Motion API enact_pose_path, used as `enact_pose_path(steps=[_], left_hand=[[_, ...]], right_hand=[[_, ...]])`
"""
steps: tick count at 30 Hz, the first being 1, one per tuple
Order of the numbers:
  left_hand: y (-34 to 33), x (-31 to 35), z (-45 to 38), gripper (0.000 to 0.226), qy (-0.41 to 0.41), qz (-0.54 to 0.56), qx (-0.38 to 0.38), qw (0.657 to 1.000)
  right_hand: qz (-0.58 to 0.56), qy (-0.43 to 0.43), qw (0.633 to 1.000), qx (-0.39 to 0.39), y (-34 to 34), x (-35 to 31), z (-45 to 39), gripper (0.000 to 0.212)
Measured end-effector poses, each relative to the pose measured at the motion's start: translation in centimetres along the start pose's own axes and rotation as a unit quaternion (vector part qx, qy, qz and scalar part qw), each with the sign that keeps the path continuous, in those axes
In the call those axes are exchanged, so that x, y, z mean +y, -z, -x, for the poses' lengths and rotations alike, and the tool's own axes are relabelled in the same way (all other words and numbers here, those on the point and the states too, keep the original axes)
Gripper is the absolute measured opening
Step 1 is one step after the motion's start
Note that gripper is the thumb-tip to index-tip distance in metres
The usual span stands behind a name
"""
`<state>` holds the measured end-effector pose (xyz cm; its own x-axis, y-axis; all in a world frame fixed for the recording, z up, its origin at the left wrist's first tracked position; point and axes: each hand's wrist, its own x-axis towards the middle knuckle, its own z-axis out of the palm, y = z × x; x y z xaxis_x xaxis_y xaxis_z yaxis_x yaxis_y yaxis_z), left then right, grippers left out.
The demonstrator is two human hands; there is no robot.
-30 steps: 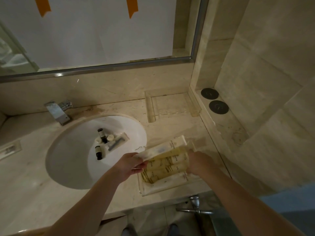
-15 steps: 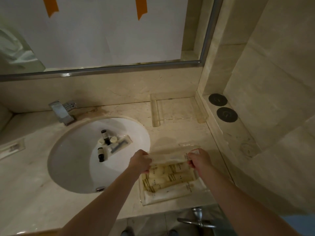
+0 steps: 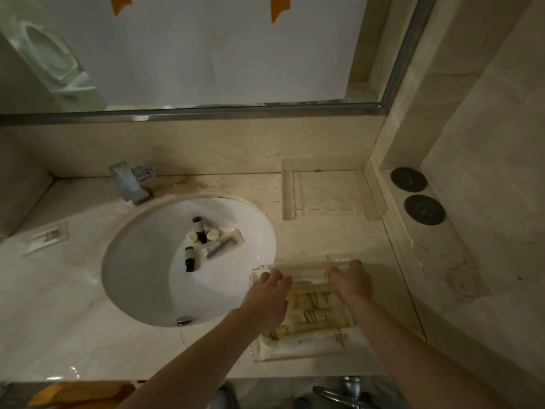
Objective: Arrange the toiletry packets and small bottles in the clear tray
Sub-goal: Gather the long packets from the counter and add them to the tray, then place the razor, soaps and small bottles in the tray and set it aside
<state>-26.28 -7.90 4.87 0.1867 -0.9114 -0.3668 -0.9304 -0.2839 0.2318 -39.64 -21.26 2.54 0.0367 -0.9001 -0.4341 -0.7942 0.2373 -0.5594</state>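
Head view: I look down on a beige marble bathroom counter (image 3: 73,335) set in a tiled corner under a wide mirror (image 3: 206,54). My left hand (image 3: 269,296) and right hand (image 3: 351,281) each pinch an end of a pale packet (image 3: 309,271) at the far edge of the clear tray (image 3: 309,354), which sits near the counter's front edge, right of the white sink (image 3: 153,278). Yellowish packets (image 3: 315,317) fill the tray. 2 small dark bottles (image 3: 199,228) and a wrapped packet lie in the sink.
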Motion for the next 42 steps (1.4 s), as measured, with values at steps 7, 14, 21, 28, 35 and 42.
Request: enact_pose_path(steps=[7,14,21,28,35,42], left_hand=[[-0.7,-0.3,0.4,0.066,-0.001,-0.039,0.003,0.999],[-0.6,-0.5,0.6,0.062,0.0,-0.021,-0.019,1.0],[1.4,-3.5,1.0,0.036,0.046,0.195,0.138,0.97],[2.4,-11.4,3.2,0.024,0.24,0.295,0.202,0.902],[0.0,-18.2,6.7,0.012,0.364,0.345,0.115,0.857],[-0.8,-22.8,5.7,0.011,0.397,0.379,0.089,0.831]], right_hand=[[0.263,0.259,0.919,0.139,0.2,1.7,2.8,0.034],[0.281,0.295,0.908,0.097,-1.2,1.8,2.1,0.017],[0.243,0.329,0.908,0.093,-0.7,-0.7,2.6,0.008],[0.166,0.378,0.911,-0.011,-4.6,-8.2,5.6,0.003],[0.133,0.388,0.903,-0.126,-10.6,-12.1,8.7,0.01],[0.133,0.294,0.924,-0.206,-16.6,-13.2,7.8,0.009]])
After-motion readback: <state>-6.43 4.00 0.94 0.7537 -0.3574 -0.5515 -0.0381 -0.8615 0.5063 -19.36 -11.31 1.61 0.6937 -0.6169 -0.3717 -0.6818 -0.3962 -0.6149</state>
